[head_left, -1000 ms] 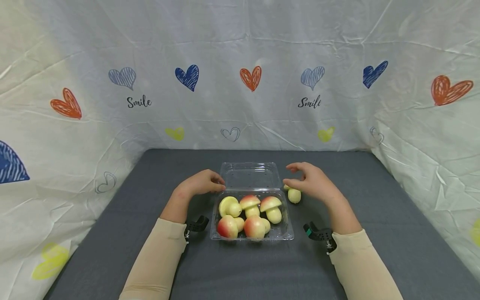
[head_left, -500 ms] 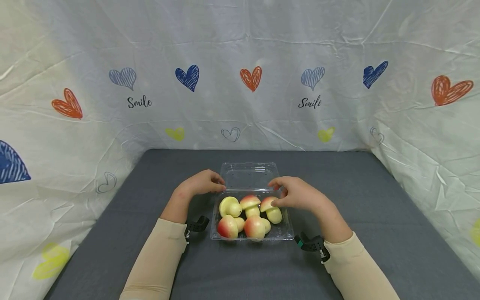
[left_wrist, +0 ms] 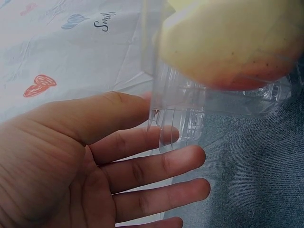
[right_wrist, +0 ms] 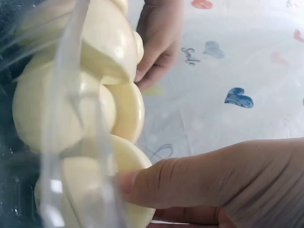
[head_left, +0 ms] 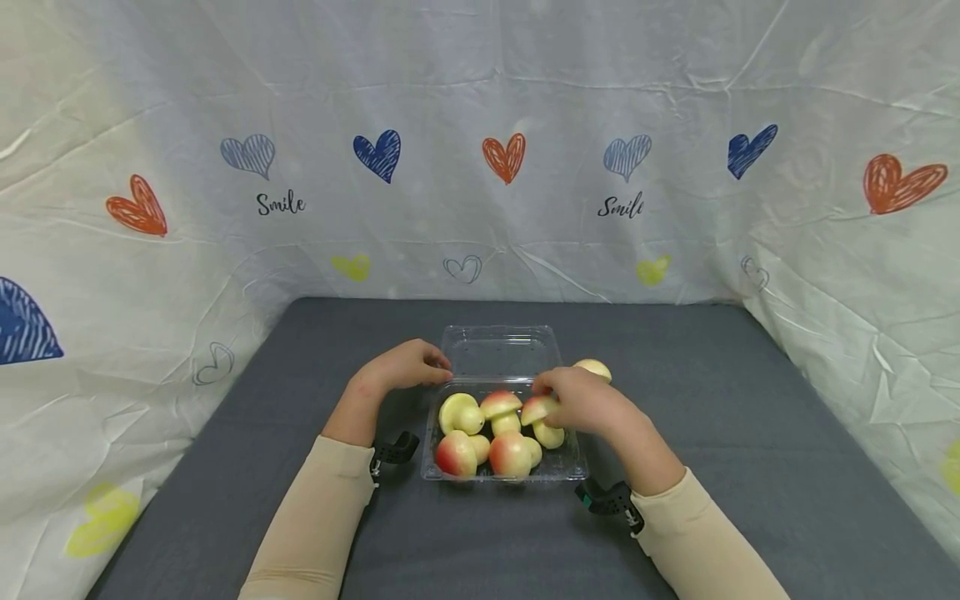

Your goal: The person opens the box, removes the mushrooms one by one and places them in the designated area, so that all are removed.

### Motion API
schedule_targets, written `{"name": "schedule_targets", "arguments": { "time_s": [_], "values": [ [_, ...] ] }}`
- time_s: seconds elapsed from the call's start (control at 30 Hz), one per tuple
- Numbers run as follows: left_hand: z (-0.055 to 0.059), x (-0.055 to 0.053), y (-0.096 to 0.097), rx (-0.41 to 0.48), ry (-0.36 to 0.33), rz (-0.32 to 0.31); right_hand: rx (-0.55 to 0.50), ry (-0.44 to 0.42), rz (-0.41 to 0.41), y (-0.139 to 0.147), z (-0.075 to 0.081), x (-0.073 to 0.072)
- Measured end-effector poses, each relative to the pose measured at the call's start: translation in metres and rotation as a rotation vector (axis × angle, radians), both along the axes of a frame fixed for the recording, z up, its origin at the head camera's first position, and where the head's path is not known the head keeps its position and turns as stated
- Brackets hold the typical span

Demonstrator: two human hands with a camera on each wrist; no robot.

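In the head view, a clear plastic clamshell box (head_left: 504, 477) lies open, its lid (head_left: 498, 350) folded back. Several toy mushrooms with red-and-yellow caps sit in it, such as the front-middle mushroom (head_left: 510, 454). My right hand (head_left: 592, 400) pinches the cap of the back-right mushroom (head_left: 551, 435); the right wrist view has the thumb on that pale cap (right_wrist: 130, 156), the other fingers behind it. At the box's back-left corner, my left hand (head_left: 401, 365) touches the plastic edge with its thumb, fingers extended in the left wrist view.
Another mushroom (head_left: 595, 370) lies on the table just beyond my right hand, partly hidden by it. A dark grey cloth (head_left: 420, 542) covers the table. A white curtain with printed hearts (head_left: 498, 83) hangs behind and at both sides.
My right hand has moved left from the loose mushroom onto the box's back-right mushroom and pinches it. The loose mushroom shows again behind the hand. My left hand has stayed put.
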State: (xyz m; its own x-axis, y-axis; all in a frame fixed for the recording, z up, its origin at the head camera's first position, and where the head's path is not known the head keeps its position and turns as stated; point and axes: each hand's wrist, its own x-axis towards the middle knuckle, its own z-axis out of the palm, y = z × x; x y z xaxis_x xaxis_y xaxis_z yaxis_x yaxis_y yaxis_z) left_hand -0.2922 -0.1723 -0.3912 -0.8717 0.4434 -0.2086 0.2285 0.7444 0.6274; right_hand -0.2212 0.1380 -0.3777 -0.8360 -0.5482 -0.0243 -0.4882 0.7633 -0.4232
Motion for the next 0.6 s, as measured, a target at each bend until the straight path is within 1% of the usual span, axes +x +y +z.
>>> {"name": "schedule_targets", "arguments": {
  "time_s": [0.2,0.6],
  "values": [
    [0.0014,-0.0011,0.0001,0.0,-0.007,-0.002,0.042,0.024,-0.018,-0.0041,-0.0014,0.0013],
    [0.0,0.0002,0.0008,0.001,-0.008,0.006,0.058,0.057,0.012,-0.0043,-0.0009,0.0038]
  ]
}}
